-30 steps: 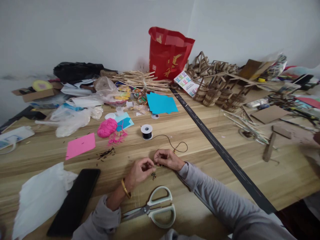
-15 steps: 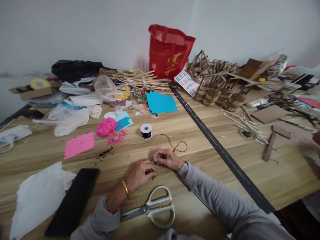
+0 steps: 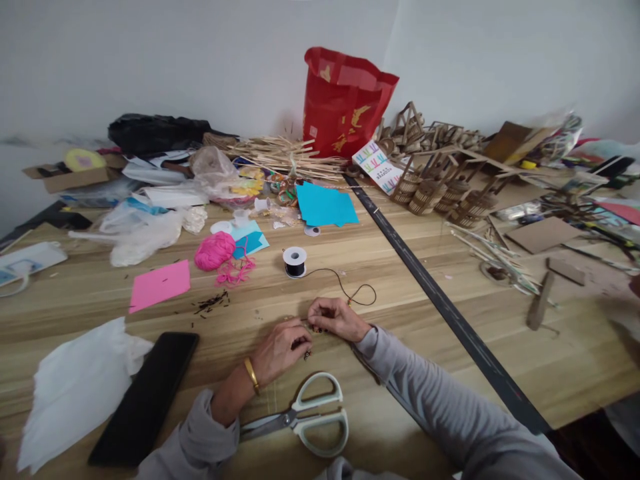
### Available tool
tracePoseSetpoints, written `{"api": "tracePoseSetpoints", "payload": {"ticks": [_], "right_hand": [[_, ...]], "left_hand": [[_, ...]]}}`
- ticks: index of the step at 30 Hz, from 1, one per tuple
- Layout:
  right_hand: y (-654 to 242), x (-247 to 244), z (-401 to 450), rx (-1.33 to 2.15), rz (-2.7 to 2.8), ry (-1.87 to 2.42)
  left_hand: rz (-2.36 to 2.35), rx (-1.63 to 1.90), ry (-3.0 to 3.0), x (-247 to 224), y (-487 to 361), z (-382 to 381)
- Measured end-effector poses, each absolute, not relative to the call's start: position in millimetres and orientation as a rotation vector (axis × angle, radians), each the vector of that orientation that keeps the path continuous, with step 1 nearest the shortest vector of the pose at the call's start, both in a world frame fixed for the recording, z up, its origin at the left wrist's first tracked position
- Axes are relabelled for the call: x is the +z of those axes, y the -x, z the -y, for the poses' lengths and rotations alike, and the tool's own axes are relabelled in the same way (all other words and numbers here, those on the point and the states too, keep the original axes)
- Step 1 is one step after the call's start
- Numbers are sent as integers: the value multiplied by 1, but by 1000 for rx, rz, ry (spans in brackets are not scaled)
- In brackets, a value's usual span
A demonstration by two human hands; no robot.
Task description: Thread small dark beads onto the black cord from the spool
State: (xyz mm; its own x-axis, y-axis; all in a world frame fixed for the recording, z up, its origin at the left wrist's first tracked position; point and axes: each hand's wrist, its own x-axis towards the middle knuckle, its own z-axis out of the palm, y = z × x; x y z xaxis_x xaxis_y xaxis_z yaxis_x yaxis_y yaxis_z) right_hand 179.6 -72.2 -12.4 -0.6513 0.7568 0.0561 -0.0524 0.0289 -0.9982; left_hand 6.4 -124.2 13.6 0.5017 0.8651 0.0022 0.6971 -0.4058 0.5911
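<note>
My left hand [image 3: 281,348] is closed in a pinch, with a few small dark beads [image 3: 307,355] hanging under its fingertips. Just right of it, my right hand [image 3: 339,319] is also pinched, with tiny beads at its fingertips. A thin dark strand bridges the two hands. Black cord [image 3: 345,288] trails from a white spool [image 3: 295,262] and loops on the table behind my right hand. My fingers hide exactly how the strand is gripped. Below the hands lie scissors [image 3: 323,423] with pale handles, blades pointing left.
On the left are a black phone-like slab [image 3: 145,400], white tissue [image 3: 77,393], pink paper [image 3: 160,285], pink yarn [image 3: 215,251] and small dark pieces [image 3: 213,303]. A black strip [image 3: 440,293] crosses the table. Behind stand a red bag [image 3: 345,107] and small wooden buckets [image 3: 430,193].
The view has shifted slightly, so background things appear a little further right. Both hands stay close together in nearly the same pose.
</note>
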Motion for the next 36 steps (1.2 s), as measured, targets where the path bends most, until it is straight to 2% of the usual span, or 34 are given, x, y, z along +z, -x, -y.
{"api": "tracePoseSetpoints", "payload": {"ticks": [8, 19, 36], "right_hand": [[-180, -11, 73, 1670, 1706, 725], [-178, -8, 74, 1675, 1671, 779], [-179, -7, 75, 1676, 1687, 814]], "left_hand": [[-1340, 473, -2128, 12, -5, 122], [-1231, 731, -1565, -3, 8, 110], [-1208, 890, -1343, -7, 10, 107]]}}
